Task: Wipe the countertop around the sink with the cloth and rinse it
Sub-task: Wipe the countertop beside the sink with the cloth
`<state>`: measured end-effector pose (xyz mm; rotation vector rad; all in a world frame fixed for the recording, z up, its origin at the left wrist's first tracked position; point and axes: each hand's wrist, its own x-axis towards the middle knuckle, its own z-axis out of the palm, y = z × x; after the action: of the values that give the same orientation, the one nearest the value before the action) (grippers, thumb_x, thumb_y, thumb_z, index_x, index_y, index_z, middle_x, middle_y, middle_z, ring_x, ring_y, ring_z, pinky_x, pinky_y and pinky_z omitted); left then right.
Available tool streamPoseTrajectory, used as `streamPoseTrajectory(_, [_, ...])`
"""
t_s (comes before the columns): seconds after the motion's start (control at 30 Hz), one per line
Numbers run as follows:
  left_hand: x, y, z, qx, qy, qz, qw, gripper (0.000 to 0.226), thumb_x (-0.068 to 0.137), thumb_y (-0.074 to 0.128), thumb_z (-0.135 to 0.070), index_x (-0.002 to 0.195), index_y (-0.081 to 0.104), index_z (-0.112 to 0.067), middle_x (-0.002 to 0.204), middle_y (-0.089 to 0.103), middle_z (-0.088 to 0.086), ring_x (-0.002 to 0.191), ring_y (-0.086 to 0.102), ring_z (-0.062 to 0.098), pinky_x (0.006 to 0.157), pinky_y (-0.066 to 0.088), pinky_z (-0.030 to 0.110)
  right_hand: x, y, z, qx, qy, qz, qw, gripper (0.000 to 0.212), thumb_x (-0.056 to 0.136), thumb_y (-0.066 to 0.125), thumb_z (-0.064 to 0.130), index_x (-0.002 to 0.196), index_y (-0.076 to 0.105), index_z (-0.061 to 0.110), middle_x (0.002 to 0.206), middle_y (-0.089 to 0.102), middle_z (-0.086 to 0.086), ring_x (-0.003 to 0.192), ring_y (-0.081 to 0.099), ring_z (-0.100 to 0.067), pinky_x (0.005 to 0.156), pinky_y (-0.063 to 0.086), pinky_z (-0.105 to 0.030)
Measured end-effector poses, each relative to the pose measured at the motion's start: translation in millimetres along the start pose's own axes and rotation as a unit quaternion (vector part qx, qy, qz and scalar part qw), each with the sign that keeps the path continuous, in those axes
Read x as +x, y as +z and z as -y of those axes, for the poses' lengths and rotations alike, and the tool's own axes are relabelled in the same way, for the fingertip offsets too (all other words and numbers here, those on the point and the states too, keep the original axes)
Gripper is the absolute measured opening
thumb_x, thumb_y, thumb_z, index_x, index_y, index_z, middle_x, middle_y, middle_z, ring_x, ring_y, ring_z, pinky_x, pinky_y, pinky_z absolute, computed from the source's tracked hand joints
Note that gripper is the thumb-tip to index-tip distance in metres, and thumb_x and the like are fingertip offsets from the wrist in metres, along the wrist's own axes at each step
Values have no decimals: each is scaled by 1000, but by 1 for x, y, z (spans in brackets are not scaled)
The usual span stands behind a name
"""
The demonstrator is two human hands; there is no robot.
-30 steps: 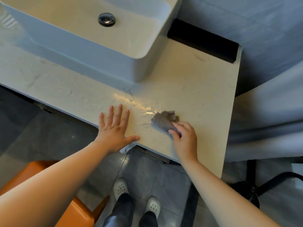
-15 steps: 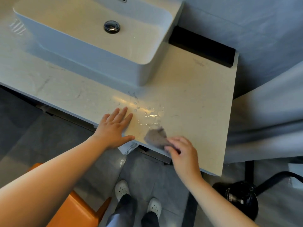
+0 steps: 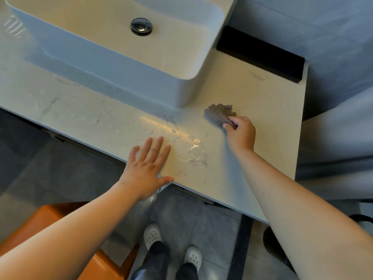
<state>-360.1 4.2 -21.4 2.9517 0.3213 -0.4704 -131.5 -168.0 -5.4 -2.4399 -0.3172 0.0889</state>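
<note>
Nearest, at front edge of countertop (image 3: pixel 262 102): left hand (image 3: pixel 146 168) flat, palm down, fingers spread, thumb hooked on the lip, holding nothing, prob. bracing. Puddle (image 3: pixel 190 147) w/ scattered drops lies just right of left fingertips and down-left of the right hand (image 3: pixel 240 134), which is the nearer one to it; so next pass likely pulls back toward body and leftward. Farther in, right hand w/ arm stretched fwd, fingers curled tight on bunched grey cloth (image 3: pixel 219 115), pressed on the counter just right of sink (image 3: pixel 189 91) front corner, wad trailing up-left from the fist.

We are pressing the grey cloth (image 3: pixel 219 116) onto the worktop (image 3: pixel 262 110) with our right hand (image 3: pixel 240 134), our left hand (image 3: pixel 147 166) lying flat beside the puddle (image 3: pixel 191 148).
</note>
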Motion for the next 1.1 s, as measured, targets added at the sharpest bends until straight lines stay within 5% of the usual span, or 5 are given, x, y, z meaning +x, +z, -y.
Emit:
streamPoseTrajectory(0.2, [-1, 0, 2, 6, 1, 5, 1000, 93, 70, -7, -78, 148, -20, -29, 153, -32, -1, 141, -28, 24, 115, -7, 47, -45, 21, 8, 29, -49, 16, 998, 27, 81, 68, 10, 108, 71, 8, 107, 65, -8, 99, 59, -28, 89, 47, -38])
streamPoseTrajectory(0.47, [-8, -30, 26, -77, 14, -1, 997, 87, 87, 38, -66, 152, 2, -21, 160, -10, 0, 147, -10, 20, 118, -1, 44, -123, 13, 9, 25, -86, 58, 994, 28, 84, 69, 9, 111, 70, 12, 105, 63, 2, 98, 54, -15, 85, 41, -20])
streamPoseTrajectory(0.8, [-20, -10, 56, -59, -70, -13, 996, 99, 78, 23, -75, 151, -10, -16, 156, -22, 7, 142, -23, 27, 116, -7, 46, -184, -5, 25, 102, -41, 211, 971, 24, 83, 70, 8, 104, 73, 19, 91, 62, 15, 88, 60, -3, 81, 50, -19])
streamPoseTrajectory(0.93, [-18, -9, 55, -51, -84, 10, 995, 94, 83, 19, -73, 147, -20, -18, 153, -31, 5, 139, -30, 25, 115, -12, 45, -152, -18, 45, 107, -47, 158, 981, 24, 82, 69, 10, 105, 72, 17, 93, 63, 9, 85, 58, 0, 79, 45, -9])
streamPoseTrajectory(1.1, [-17, -6, 52, -46, -95, 16, 994, 93, 81, 13, -73, 145, -26, -19, 152, -34, 4, 138, -33, 27, 114, -15, 45, -60, -13, 56, 56, -70, 25, 996, 20, 79, 70, 7, 99, 74, 8, 94, 65, -4, 85, 57, -14, 72, 38, -14])
